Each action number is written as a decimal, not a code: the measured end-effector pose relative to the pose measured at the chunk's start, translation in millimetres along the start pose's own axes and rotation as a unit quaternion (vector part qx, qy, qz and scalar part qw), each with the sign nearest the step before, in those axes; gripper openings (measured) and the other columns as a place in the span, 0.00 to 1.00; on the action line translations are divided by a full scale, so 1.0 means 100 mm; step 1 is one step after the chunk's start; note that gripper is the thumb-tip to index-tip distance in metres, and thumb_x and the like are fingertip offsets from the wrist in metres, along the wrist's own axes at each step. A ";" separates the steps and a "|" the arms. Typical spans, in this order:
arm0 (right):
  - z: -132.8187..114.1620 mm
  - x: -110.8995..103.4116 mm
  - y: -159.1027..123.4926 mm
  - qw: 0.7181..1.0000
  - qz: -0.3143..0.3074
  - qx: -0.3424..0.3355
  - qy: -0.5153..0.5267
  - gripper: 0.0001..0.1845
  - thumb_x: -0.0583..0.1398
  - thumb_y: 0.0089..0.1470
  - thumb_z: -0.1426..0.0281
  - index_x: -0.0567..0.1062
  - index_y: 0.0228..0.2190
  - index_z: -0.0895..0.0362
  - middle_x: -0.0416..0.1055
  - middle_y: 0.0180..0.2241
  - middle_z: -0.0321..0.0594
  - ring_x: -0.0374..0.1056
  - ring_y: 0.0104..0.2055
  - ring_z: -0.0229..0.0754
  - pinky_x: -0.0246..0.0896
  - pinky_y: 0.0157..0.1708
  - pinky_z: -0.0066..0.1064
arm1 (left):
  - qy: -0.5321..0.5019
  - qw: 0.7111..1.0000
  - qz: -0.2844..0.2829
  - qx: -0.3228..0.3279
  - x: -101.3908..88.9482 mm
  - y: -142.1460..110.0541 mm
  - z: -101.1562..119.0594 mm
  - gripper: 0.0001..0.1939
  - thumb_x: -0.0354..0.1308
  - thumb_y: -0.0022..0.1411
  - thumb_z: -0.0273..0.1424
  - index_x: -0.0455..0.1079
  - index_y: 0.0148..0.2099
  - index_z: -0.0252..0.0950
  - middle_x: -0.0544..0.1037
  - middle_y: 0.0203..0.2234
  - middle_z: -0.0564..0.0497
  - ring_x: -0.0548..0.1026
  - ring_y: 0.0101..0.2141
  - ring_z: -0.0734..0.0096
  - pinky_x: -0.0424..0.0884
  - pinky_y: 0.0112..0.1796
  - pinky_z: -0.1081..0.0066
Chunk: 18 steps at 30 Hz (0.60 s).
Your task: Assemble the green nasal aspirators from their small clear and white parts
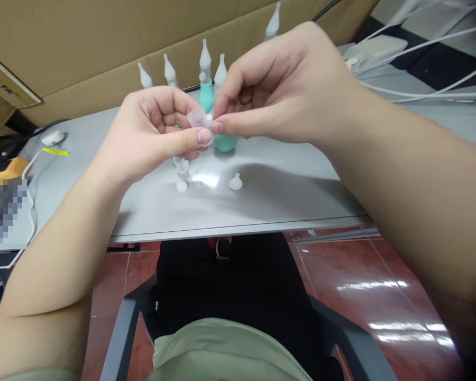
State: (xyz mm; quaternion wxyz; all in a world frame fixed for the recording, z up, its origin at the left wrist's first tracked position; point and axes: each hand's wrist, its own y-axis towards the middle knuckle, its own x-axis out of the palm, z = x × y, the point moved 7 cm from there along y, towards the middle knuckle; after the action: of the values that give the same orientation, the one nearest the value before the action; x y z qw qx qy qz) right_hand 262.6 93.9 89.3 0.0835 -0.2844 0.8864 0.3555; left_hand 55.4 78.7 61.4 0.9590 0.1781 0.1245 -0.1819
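Observation:
Both hands meet above the grey table (281,196) and pinch one small clear plastic part (200,120) between them. My left hand (150,132) grips it with thumb and curled fingers from the left. From the right, my right hand (285,84) pinches the same part with thumb and forefinger. Right behind the hands stands a teal rubber bulb (224,142) with a white pointed tip. Below the hands lie a few small clear and white pieces (235,183) on the table.
Several white-tipped bulbs (168,71) stand in a row against a cardboard box (83,47) at the back. White cables (420,90) run at the right, another white cable (31,211) at the left. My lap and a grey chair (119,338) lie below the table edge.

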 end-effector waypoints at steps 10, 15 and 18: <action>0.02 0.05 0.01 0.998 -0.004 0.054 0.026 0.14 0.81 0.71 0.82 0.89 0.35 0.57 0.84 0.32 0.34 0.75 0.34 0.33 0.65 0.31 0.27 | 0.023 0.999 0.029 0.012 0.01 0.00 0.01 0.28 0.96 0.59 0.57 0.88 0.46 0.48 0.96 0.43 0.51 0.91 0.41 0.59 0.93 0.44 0.52; 0.06 0.09 0.01 0.994 -0.044 0.092 0.035 0.18 0.73 0.74 0.90 0.88 0.36 0.57 0.85 0.34 0.30 0.77 0.36 0.28 0.70 0.33 0.19 | -0.003 0.998 -0.008 0.062 0.00 0.07 -0.18 0.34 0.94 0.60 0.63 0.87 0.49 0.46 0.95 0.46 0.49 0.94 0.41 0.58 0.96 0.43 0.53; 0.08 0.09 0.00 0.993 -0.081 0.063 0.059 0.13 0.74 0.79 0.83 0.89 0.40 0.56 0.87 0.38 0.27 0.81 0.40 0.27 0.75 0.39 0.16 | -0.023 0.994 -0.020 0.109 0.02 0.10 -0.20 0.42 0.95 0.53 0.67 0.86 0.48 0.41 0.92 0.41 0.49 0.95 0.38 0.57 0.96 0.38 0.56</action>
State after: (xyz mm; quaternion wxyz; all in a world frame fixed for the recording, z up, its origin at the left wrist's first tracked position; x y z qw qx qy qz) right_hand 254.7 95.6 80.7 0.0773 -0.3696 0.8848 0.2732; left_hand 57.8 94.8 45.8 0.9328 0.2745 0.0849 -0.2175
